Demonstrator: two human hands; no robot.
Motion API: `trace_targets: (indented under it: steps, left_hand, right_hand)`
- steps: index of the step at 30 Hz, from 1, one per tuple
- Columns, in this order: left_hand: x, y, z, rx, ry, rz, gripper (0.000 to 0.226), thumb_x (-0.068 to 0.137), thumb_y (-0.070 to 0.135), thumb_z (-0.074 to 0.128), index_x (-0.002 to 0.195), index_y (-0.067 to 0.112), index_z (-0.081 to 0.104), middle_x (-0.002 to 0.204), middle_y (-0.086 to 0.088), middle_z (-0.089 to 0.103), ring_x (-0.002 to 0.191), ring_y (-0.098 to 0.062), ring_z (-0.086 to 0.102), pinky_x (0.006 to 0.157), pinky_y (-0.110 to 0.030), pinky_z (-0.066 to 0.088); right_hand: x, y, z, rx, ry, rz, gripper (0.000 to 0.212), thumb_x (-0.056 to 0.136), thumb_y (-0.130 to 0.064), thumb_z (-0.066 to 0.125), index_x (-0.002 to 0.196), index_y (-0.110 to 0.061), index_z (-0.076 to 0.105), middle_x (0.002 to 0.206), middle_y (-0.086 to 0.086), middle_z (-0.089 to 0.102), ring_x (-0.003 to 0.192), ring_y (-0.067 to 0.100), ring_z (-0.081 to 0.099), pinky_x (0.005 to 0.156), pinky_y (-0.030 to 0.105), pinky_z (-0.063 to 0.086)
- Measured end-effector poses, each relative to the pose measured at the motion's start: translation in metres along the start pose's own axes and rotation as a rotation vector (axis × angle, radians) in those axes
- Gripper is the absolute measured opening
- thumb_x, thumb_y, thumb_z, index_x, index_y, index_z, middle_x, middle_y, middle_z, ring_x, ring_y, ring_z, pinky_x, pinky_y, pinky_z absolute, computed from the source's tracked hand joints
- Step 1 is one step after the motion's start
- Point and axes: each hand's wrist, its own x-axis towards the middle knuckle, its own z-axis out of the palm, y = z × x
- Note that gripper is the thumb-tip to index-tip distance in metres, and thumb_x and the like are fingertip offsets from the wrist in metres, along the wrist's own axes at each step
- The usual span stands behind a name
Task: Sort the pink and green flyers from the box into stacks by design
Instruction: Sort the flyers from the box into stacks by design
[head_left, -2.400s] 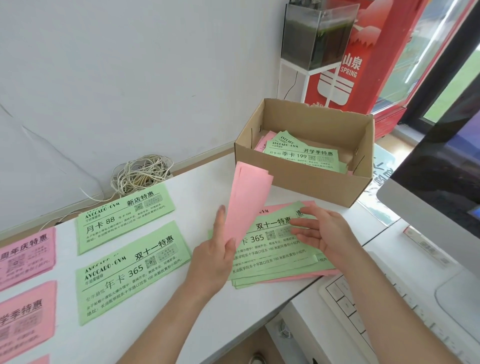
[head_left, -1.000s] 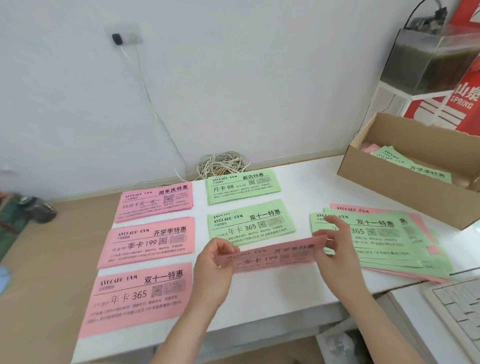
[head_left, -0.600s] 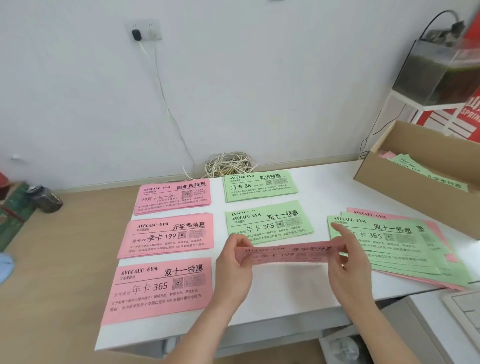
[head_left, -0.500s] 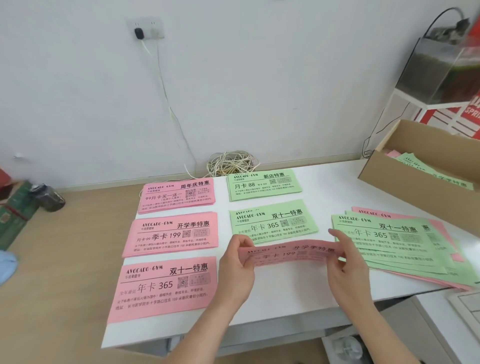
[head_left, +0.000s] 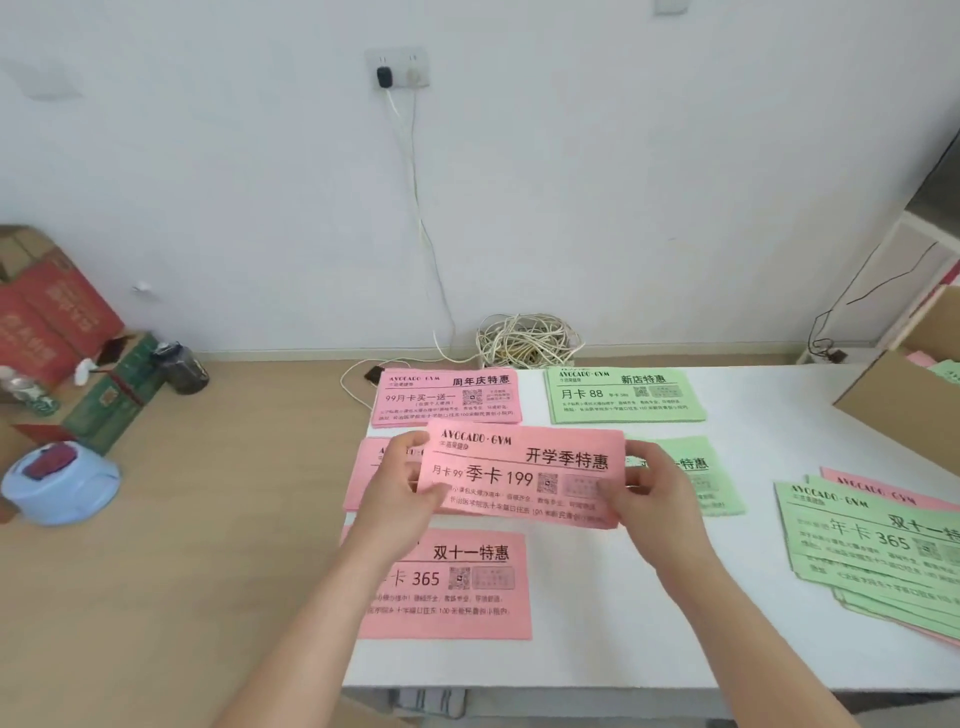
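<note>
I hold a pink "199" flyer (head_left: 524, 470) flat and face up, my left hand (head_left: 402, 491) on its left end and my right hand (head_left: 652, 491) on its right end. It hovers over the middle pink stack (head_left: 366, 475) of the same design, mostly hiding it. A pink "99" stack (head_left: 447, 397) lies behind and a pink "365" stack (head_left: 457, 584) in front. Green stacks lie at the back (head_left: 623, 395) and middle (head_left: 711, 483), the latter partly behind my right hand. An unsorted pile (head_left: 872, 540) sits right. The cardboard box (head_left: 904, 395) is at the far right edge.
The white table (head_left: 649, 613) ends at the left beside a wooden floor (head_left: 182, 545). A coil of cable (head_left: 524, 338) lies against the wall. On the floor at left are red and green cartons (head_left: 57, 322), a dark jar (head_left: 179, 366) and a blue container (head_left: 60, 483).
The pink flyer has moved left and away from me, from the table's front middle to above the middle pink stack, and now faces up. The view has swung left.
</note>
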Motion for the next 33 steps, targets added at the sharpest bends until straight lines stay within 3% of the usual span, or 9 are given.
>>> trace_targets:
  steps: [3, 7, 9, 12, 16, 18, 21, 33]
  left_hand:
    - [0.012, -0.017, -0.024, 0.088, 0.076, -0.023, 0.049, 0.085, 0.003, 0.061, 0.117, 0.036, 0.047, 0.096, 0.007, 0.07, 0.07, -0.01, 0.061, 0.052, -0.025, 0.042]
    - [0.027, -0.031, -0.039, 0.273, 0.222, 0.02, 0.047, 0.084, 0.004, 0.061, 0.12, 0.031, 0.048, 0.095, 0.009, 0.065, 0.078, -0.007, 0.06, 0.053, -0.016, 0.037]
    - [0.033, -0.04, -0.042, 0.357, 0.237, 0.026, 0.046, 0.084, 0.006, 0.06, 0.123, 0.029, 0.049, 0.097, 0.01, 0.065, 0.083, -0.01, 0.06, 0.061, -0.018, 0.039]
    - [0.039, -0.054, -0.045, 0.466, 0.244, 0.057, 0.046, 0.085, 0.008, 0.06, 0.126, 0.024, 0.05, 0.113, 0.003, 0.064, 0.098, -0.017, 0.06, 0.08, -0.031, 0.047]
    - [0.04, -0.065, -0.052, 0.621, 0.236, 0.074, 0.054, 0.08, 0.019, 0.07, 0.129, 0.022, 0.05, 0.128, -0.001, 0.051, 0.12, -0.025, 0.044, 0.1, -0.032, 0.033]
    - [0.041, -0.069, -0.054, 0.617, 0.144, 0.025, 0.064, 0.075, 0.027, 0.074, 0.132, 0.024, 0.046, 0.134, 0.002, 0.046, 0.125, -0.024, 0.039, 0.103, -0.032, 0.029]
    - [0.044, -0.073, -0.053, 0.603, 0.041, -0.007, 0.069, 0.072, 0.031, 0.076, 0.134, 0.025, 0.045, 0.136, 0.004, 0.045, 0.124, -0.021, 0.042, 0.103, -0.034, 0.035]
    - [0.051, -0.069, -0.047, 0.817, 0.101, 0.114, 0.052, 0.081, 0.025, 0.069, 0.129, 0.022, 0.052, 0.127, 0.0, 0.055, 0.113, -0.024, 0.051, 0.094, -0.031, 0.04]
  right_hand:
    - [0.012, -0.011, 0.029, -0.09, -0.079, 0.028, 0.038, 0.084, 0.002, 0.054, 0.116, -0.019, 0.057, 0.08, 0.003, 0.068, 0.067, 0.017, 0.063, 0.052, 0.024, 0.045]
    - [0.03, -0.016, 0.065, -0.269, -0.139, 0.02, 0.048, 0.084, -0.001, 0.047, 0.127, -0.02, 0.053, 0.083, 0.0, 0.069, 0.072, 0.019, 0.062, 0.047, 0.025, 0.041]
    - [0.035, -0.017, 0.079, -0.346, -0.144, 0.019, 0.055, 0.084, -0.001, 0.045, 0.136, -0.018, 0.046, 0.089, 0.001, 0.069, 0.082, 0.022, 0.062, 0.052, 0.027, 0.045]
    - [0.036, -0.018, 0.092, -0.502, -0.15, -0.012, 0.057, 0.087, -0.005, 0.047, 0.142, -0.012, 0.037, 0.106, 0.006, 0.066, 0.103, 0.027, 0.059, 0.079, 0.034, 0.049]
    - [0.032, -0.014, 0.095, -0.697, -0.205, -0.094, 0.054, 0.089, -0.016, 0.053, 0.14, -0.013, 0.034, 0.122, 0.011, 0.056, 0.113, 0.029, 0.051, 0.089, 0.034, 0.041]
    - [0.03, -0.013, 0.093, -0.756, -0.253, -0.101, 0.057, 0.088, -0.022, 0.056, 0.139, -0.015, 0.032, 0.121, 0.012, 0.054, 0.113, 0.03, 0.05, 0.089, 0.034, 0.04]
    - [0.028, -0.012, 0.094, -0.818, -0.351, -0.091, 0.066, 0.086, -0.03, 0.063, 0.14, -0.017, 0.028, 0.122, 0.011, 0.051, 0.112, 0.029, 0.049, 0.089, 0.033, 0.04]
    - [0.037, -0.002, 0.103, -0.904, -0.322, -0.212, 0.056, 0.082, -0.013, 0.061, 0.133, -0.017, 0.037, 0.115, 0.01, 0.049, 0.106, 0.029, 0.05, 0.089, 0.033, 0.042]
